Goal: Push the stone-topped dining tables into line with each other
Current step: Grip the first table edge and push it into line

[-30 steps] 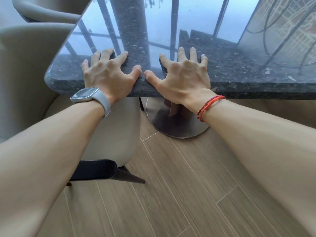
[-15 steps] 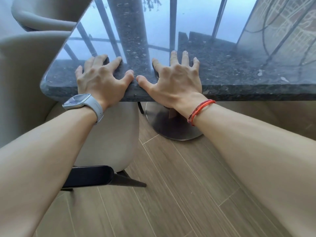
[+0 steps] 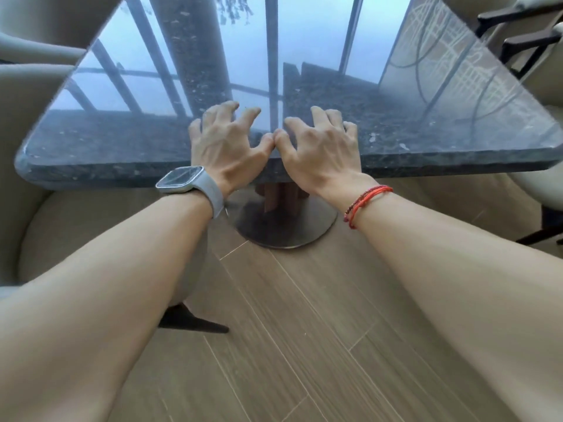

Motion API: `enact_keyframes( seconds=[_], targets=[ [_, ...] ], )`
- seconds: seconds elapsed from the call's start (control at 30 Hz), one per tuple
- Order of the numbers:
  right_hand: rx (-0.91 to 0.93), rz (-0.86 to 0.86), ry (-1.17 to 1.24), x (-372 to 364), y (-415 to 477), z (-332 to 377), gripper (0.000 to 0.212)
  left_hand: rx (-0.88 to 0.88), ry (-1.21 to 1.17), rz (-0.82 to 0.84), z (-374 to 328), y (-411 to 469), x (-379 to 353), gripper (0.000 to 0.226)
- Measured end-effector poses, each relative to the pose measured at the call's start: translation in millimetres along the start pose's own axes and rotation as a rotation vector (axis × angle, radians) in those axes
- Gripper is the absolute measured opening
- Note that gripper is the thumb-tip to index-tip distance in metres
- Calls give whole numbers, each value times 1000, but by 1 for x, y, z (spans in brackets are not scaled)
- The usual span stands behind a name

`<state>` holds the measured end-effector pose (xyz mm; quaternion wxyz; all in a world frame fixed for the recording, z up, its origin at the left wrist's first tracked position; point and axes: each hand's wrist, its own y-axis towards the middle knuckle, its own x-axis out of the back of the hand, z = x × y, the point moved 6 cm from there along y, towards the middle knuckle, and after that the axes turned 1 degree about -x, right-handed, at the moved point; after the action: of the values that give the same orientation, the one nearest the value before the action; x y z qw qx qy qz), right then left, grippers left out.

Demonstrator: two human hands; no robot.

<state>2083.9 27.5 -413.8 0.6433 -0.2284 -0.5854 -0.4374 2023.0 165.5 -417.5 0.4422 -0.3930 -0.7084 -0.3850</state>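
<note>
A dark, polished stone-topped table [image 3: 426,138] on a round metal pedestal base [image 3: 283,229] fills the upper view and mirrors window bars. Both hands lie on its near edge, at the middle. My left hand [image 3: 227,144], with a watch on the wrist, has its heel at the edge and arched fingers spread on the top. My right hand [image 3: 320,147], with a red cord bracelet, lies the same way beside it. The two thumbs touch. Neither hand wraps under the slab. No second table is in view.
A beige upholstered chair [image 3: 70,226] with dark legs sits tucked against the table's left corner. Another beige seat [image 3: 536,184] stands at the right, and dark-framed chairs [image 3: 524,41] stand beyond the far right corner. Wood-plank floor [image 3: 304,345] lies under my arms.
My hands have slid together along the near edge until the thumbs met, and the fingers have gone from flat to arched. More of the tabletop and its right corner now shows.
</note>
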Motion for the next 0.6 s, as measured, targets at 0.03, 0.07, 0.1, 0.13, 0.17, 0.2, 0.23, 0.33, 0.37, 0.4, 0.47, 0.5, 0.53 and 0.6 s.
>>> enact_keyframes(
  seconds=[0.03,0.07,0.1,0.13,0.17,0.2,0.23,0.33,0.37,0.4,0.47,0.5,0.53,0.6],
  targets=[
    [-27,-11,-17,7,-2,-18,50,-13,-29,12,-20,3,-7,70],
    [-55,-15,-35,12,-4,-38,50,-26,-48,22,-39,4,-15,70],
    [-86,-13,-54,18,-7,-58,50,-46,-56,31,-58,4,-22,70],
    [-119,-9,-72,24,-11,-78,51,-74,-57,41,-77,4,-29,71],
    [-151,-7,-86,30,-15,-98,51,-101,-54,52,-94,3,-35,72],
    [-181,-5,-97,35,-18,-115,52,-121,-50,62,-108,3,-40,73],
    [-209,-7,-107,40,-22,-131,53,-134,-46,71,-120,3,-45,73],
    [-275,-24,-120,51,-31,-170,56,-148,-32,80,-147,8,-57,72],
    [-287,-28,-120,53,-33,-179,57,-150,-29,83,-152,10,-61,69],
    [-297,-31,-121,54,-34,-187,59,-150,-25,91,-158,13,-66,66],
    [-317,-34,-114,55,-35,-201,61,-147,13,116,-165,16,-75,65],
    [-324,-37,-108,54,-34,-206,62,-147,58,120,-167,17,-79,67],
    [-327,-41,-102,54,-33,-209,63,-148,109,116,-168,18,-82,70],
    [-316,-56,-93,51,-28,-212,64,-139,178,93,-168,18,-86,75]
  ],
)
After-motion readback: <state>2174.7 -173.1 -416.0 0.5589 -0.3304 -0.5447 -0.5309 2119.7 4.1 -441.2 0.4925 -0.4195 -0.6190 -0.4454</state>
